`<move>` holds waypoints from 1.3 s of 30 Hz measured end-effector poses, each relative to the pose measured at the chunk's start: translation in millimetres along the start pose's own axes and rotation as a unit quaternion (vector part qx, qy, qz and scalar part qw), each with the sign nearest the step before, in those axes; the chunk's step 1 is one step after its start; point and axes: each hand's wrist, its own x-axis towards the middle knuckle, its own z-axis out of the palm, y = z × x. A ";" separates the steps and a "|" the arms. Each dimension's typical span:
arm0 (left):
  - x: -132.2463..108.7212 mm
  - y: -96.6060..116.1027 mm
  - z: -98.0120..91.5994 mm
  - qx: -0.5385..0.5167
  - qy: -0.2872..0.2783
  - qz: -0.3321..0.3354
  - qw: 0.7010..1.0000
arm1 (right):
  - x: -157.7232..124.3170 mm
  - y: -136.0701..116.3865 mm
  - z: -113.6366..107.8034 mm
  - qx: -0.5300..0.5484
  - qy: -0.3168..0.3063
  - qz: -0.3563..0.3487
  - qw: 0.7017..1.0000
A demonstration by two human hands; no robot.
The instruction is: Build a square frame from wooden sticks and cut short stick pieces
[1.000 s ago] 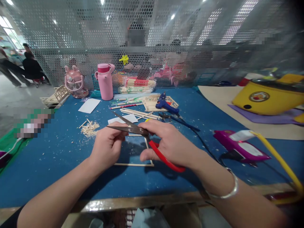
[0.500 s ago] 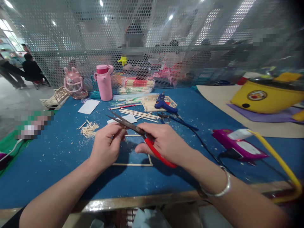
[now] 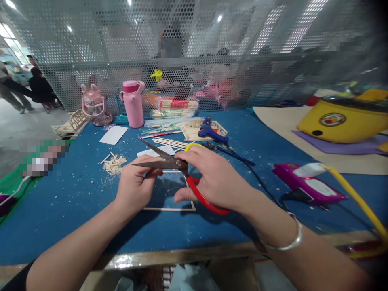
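Your right hand [image 3: 212, 173] grips the scissors [image 3: 181, 163], blades parted leftward, apparently angled to meet your left hand [image 3: 135, 180], its fingers curled closed, contents hidden. The stick frame [image 3: 169, 209] lies flat below, near side.

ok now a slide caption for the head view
Right hand holds open scissors by the left hand, over a partly hidden stick frame.
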 end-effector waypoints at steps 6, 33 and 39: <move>-1.6 0.3 0.8 -0.005 0.016 -0.008 1.000 | 0.2 -1.5 0.3 0.005 -0.002 -0.005 1.000; -4.4 8.4 13.3 -0.219 -0.006 -0.135 0.966 | 0.7 -15.0 29.4 0.598 0.062 0.194 0.776; -3.1 10.8 15.0 -0.274 0.000 -0.167 0.947 | 0.7 -19.9 33.3 0.616 0.062 0.210 0.757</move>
